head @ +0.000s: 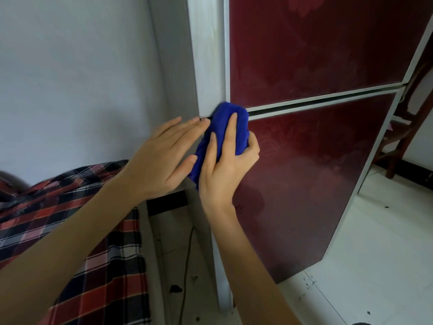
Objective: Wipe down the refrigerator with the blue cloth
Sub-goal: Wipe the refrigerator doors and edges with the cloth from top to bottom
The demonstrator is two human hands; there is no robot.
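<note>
The right hand [225, 165] grips the bunched blue cloth [221, 123], fingers spread over its front and thumb curled behind, pressing it onto the front left corner of the refrigerator [203, 55]. The cloth sits right where the dark gap between the 2 doors meets that corner.

The left hand [161, 158] holds nothing. Its fingers are straight and close together, lying flat against the refrigerator's white side panel, with the fingertips at the gap and just beside the cloth.

The upper door [316, 55] and lower door [304, 172] are both dark red with a faint floral pattern and thin white frames. Their glossy faces show hazy, smeared patches.

Left of the refrigerator stands a plain pale wall [82, 78]. Below it lies a red, black and white plaid fabric [105, 254], under the left forearm. A thin dark cable [187, 266] runs down the narrow strip between fabric and refrigerator, near a few dark scraps [175, 288]. The floor [375, 266] is white tile, speckled with small dark bits. Brown wooden furniture [407, 132] stands at the far right.
</note>
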